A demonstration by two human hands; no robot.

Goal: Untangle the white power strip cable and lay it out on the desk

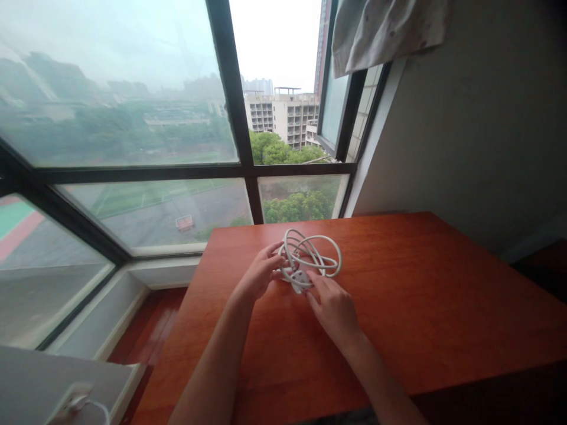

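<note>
Off-white round cable (317, 258) loosely looped behind white plastic socket block (300, 278); no tie visible. Left hand (263, 273), half-curled, holds loops left of block; right hand (333, 300) pinches its right edge.

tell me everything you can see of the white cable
The white cable looks smooth and plastic, gathered in loose, overlapping loops over the reddish-brown table. A pale block with dark openings, apparently a socket, sits at its near side. The left hand touches the loops' left; the right hand grips the block.
</note>
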